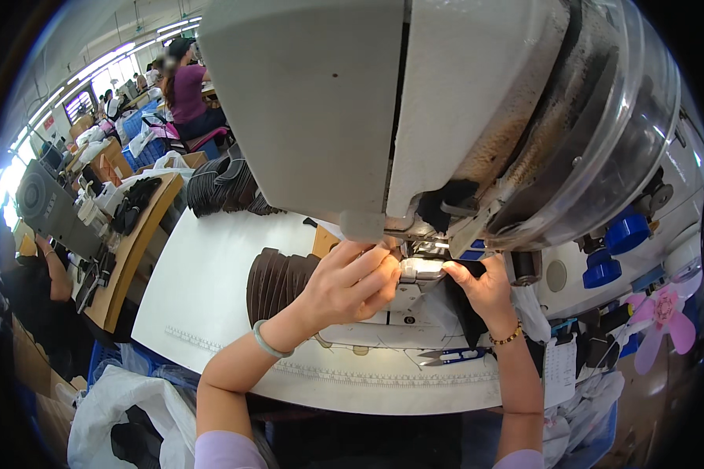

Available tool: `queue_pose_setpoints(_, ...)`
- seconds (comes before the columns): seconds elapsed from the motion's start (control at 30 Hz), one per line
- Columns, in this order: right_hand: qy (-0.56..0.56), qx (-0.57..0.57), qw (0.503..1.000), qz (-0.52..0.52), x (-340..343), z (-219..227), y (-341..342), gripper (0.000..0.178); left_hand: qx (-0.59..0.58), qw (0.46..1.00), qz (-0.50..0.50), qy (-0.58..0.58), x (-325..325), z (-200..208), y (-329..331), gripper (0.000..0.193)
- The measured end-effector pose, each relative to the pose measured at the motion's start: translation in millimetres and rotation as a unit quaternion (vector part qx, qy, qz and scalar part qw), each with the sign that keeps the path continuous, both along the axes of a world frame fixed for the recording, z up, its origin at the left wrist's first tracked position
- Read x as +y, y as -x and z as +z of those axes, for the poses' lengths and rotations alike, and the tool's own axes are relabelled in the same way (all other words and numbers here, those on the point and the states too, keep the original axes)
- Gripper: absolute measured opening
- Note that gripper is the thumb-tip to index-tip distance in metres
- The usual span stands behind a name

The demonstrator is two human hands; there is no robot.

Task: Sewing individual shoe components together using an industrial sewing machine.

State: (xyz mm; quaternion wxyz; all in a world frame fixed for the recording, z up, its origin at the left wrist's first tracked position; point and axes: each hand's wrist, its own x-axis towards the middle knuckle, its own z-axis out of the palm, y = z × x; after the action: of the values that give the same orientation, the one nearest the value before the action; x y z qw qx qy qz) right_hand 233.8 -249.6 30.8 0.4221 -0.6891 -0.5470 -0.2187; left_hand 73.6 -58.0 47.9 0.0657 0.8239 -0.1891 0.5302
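Note:
Under the head of a large grey sewing machine [313, 102], both my hands are at the small lit metal bed [422, 270] beneath the needle area. My left hand [352, 281] is on the bed's left side, fingers curled and pressed together; what they pinch is hidden. On the right side, my right hand [485, 291] is bent with the thumb tip at the bed's edge; whatever lies in its grip cannot be made out. Dark material [465, 316] hangs below, beside that hand. Left of my left hand stands a fanned stack of dark brown curved pieces [278, 285].
Another dark stack [223, 184] sits farther back on the white table [203, 273]. Blue-handled thread snips [454, 356] lie near its front edge. A pink fan [665, 309] is at right, a white bag [125, 406] at lower left. Co-workers sit at left.

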Motion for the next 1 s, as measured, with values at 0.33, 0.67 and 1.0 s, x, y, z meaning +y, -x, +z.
queue_pose_setpoints(0.33,-0.007,0.018,1.000,0.004,1,-6,-3,0.029,0.013,0.998,-0.007,0.056,-6,3,1,0.022)
queue_pose_setpoints(0.67,-0.020,0.012,1.000,-0.002,4,-4,-6,0.046,0.011,0.996,-0.024,0.082,-4,4,-1,0.023)
queue_pose_setpoints(1.0,-0.271,0.293,0.912,0.092,2,9,0,0.023,0.022,0.998,-0.021,0.064,6,-11,-3,0.021)
